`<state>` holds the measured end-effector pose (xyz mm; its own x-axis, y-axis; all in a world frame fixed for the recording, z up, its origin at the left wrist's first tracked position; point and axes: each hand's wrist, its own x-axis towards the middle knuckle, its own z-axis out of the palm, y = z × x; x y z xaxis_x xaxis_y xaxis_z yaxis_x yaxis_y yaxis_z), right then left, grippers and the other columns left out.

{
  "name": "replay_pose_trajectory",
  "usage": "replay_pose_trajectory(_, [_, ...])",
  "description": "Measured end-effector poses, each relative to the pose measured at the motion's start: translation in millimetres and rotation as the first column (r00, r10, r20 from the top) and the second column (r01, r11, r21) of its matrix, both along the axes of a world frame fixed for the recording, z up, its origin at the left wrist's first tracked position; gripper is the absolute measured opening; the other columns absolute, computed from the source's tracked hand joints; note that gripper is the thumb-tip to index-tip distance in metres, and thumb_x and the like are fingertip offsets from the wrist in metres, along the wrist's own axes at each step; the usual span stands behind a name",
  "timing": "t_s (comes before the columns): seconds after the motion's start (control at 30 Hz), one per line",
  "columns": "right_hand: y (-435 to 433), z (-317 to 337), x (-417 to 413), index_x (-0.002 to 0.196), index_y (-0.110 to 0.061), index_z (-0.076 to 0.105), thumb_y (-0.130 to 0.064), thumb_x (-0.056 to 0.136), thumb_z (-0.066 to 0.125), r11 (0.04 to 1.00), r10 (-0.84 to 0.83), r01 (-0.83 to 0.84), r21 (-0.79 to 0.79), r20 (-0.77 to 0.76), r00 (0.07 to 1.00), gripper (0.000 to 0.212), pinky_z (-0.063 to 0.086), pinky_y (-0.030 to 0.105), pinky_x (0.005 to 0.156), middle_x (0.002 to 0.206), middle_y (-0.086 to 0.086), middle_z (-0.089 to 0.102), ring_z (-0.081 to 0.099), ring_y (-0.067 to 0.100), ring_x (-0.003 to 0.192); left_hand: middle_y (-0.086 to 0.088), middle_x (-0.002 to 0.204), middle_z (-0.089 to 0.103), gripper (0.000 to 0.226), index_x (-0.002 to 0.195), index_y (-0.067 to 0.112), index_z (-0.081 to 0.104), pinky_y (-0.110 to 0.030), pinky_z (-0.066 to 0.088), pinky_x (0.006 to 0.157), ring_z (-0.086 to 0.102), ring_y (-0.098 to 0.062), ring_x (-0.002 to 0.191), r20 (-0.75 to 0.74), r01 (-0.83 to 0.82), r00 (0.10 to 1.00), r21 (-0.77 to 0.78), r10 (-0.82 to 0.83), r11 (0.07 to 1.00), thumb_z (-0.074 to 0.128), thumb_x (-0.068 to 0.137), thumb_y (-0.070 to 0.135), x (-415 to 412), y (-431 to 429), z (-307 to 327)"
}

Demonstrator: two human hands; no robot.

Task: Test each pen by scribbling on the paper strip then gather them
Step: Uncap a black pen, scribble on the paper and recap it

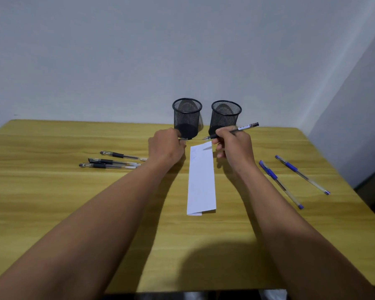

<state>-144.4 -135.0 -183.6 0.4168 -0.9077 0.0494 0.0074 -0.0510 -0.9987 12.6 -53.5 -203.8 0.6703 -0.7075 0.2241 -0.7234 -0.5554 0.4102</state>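
Step in hand: testing, judged from the right hand (234,146) holding a black pen (243,128) in a writing pinch, thumb and fingers curled round the barrel.
Pen position: tip pointed left, just above the far end of the paper strip (201,180) and casting a shadow on it; not touching, as far as I could tell.
Left hand: the left hand (166,147) was curled, its fingertips pinching a small piece (184,139) near the foot of the left cup (probably the pen's cap, but too small to be sure).
Strip: lay lengthwise on the table (74,202) between the forearms, near end folded under; faint marks near the far end.
Other pens: three black pens (113,162) lay close together left of the strip; two blue pens (279,182) lay to the right, well apart from it.
Progress: early, in my judgement, since no pen had been gathered.
Next move calls for: lowering the tip onto the strip with light pressure; the paper was unheld and could slide under the scribble.
Left mesh cup (186,120): upright at the back of the table, nothing visible inside.
Right mesh cup (224,118): upright beside it, not touching it, also looked empty; the held pen crossed in front of it.
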Motion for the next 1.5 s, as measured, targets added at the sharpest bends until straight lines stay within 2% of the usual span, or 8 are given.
replay_pose_trajectory(0.23, [-7.2, -3.2, -0.9, 0.086, -0.01, 0.075, -0.017, 0.095, 0.067, 1.0, 0.005, -0.005, -0.006, -0.016, 1.0, 0.014, 0.054, 0.025, 0.051, 0.074, 0.002, 0.069, 0.061, 0.01, 0.064, -0.005, 0.093, 0.074, 0.02, 0.096, 0.02, 0.074, -0.038, 0.05, 0.077, 0.064, -0.032, 0.093, -0.005, 0.069, 0.998, -0.086, -0.069, 0.994, 0.058, 0.089, 0.009, 5.6, -1.0, -7.1])
replay_pose_trajectory(0.43, [2.5, 9.0, -4.3, 0.088, -0.01, 0.073, -0.012, 0.093, 0.07, 0.996, 0.034, -0.039, 0.076, 0.067, 0.997, 0.006, 0.061, 0.028, 0.061, 0.081, 0.007, 0.072, 0.069, 0.01, 0.074, 0.0, 0.088, 0.072, 0.013, 0.096, 0.014, 0.072, -0.027, 0.044, 0.068, 0.064, -0.019, 0.081, -0.073, 0.171, 0.977, -0.29, -0.2, 0.942, 0.062, 0.092, 0.007, -1.0, 19.4, 13.2])
replay_pose_trajectory(0.73, [30.3, 42.6, -24.5, 0.09, -0.012, 0.073, -0.015, 0.094, 0.07, 0.982, 0.118, -0.137, 0.126, 0.145, 0.982, 0.005, 0.059, 0.026, 0.058, 0.081, 0.006, 0.073, 0.069, 0.011, 0.072, 0.002, 0.09, 0.075, 0.008, 0.096, 0.013, 0.074, -0.026, 0.052, 0.081, 0.068, -0.012, 0.082, -0.055, 0.3, 0.931, -0.443, -0.36, 0.845, 0.067, 0.092, 0.013, -38.9, 50.9, 66.3])
replay_pose_trajectory(0.87, [40.0, 61.1, -33.9, 0.089, -0.013, 0.073, -0.016, 0.093, 0.072, 0.974, 0.129, -0.162, 0.156, 0.203, 0.971, 0.005, 0.059, 0.026, 0.059, 0.074, 0.002, 0.073, 0.068, 0.008, 0.067, 0.006, 0.087, 0.075, 0.011, 0.098, 0.015, 0.075, -0.027, 0.057, 0.081, 0.068, -0.004, 0.079, -0.171, 0.248, 0.903, -0.541, -0.394, 0.804, 0.066, 0.092, 0.016, -53.1, 58.0, 80.3])
replay_pose_trajectory(1.0, [48.3, 72.2, -41.0, 0.089, -0.014, 0.073, -0.019, 0.091, 0.075, 0.967, 0.129, -0.176, 0.186, 0.237, 0.963, 0.006, 0.056, 0.024, 0.058, 0.07, -0.002, 0.072, 0.067, 0.004, 0.062, -0.024, 0.091, 0.073, 0.013, 0.101, 0.003, 0.074, -0.054, 0.057, 0.088, 0.068, -0.023, 0.076, -0.437, 0.078, 0.756, -0.68, -0.488, 0.729, 0.065, 0.094, 0.006, -63.6, 63.5, 91.2])
replay_pose_trajectory(1.17, [56.8, 80.9, -47.9, 0.089, -0.013, 0.073, -0.018, 0.091, 0.076, 0.967, 0.118, -0.171, 0.19, 0.259, 0.959, 0.006, 0.055, 0.023, 0.055, 0.068, -0.003, 0.07, 0.065, 0.002, 0.06, -0.033, 0.091, 0.068, 0.011, 0.098, -0.004, 0.073, -0.06, 0.051, 0.09, 0.063, -0.027, 0.074, -0.516, -0.016, 0.681, -0.72, -0.519, 0.694, 0.064, 0.093, -0.001, -79.6, 67.3, 102.5])
replay_pose_trajectory(1.43, [50.7, 92.4, -70.6, 0.084, -0.018, 0.073, -0.015, 0.089, 0.075, 0.974, 0.142, -0.182, 0.133, 0.267, 0.953, 0.007, 0.056, 0.028, 0.064, 0.081, 0.001, 0.072, 0.067, 0.016, 0.082, -0.022, 0.095, 0.073, 0.012, 0.098, 0.003, 0.074, -0.048, 0.059, 0.089, 0.071, -0.026, 0.081, -0.478, 0.014, 0.729, -0.705, -0.49, 0.709, 0.064, 0.095, 0.007, -70.5, 71.7, 106.6])
replay_pose_trajectory(1.5, [43.4, 96.2, -80.4, 0.082, -0.018, 0.075, -0.012, 0.086, 0.077, 0.99, 0.126, -0.137, 0.037, 0.224, 0.966, 0.008, 0.056, 0.03, 0.066, 0.087, 0.003, 0.073, 0.068, 0.018, 0.086, -0.02, 0.096, 0.073, 0.012, 0.096, 0.005, 0.074, -0.043, 0.06, 0.088, 0.071, -0.024, 0.083, -0.481, 0.008, 0.725, -0.709, -0.492, 0.705, 0.062, 0.096, 0.005, -69.4, 73.8, 108.4])
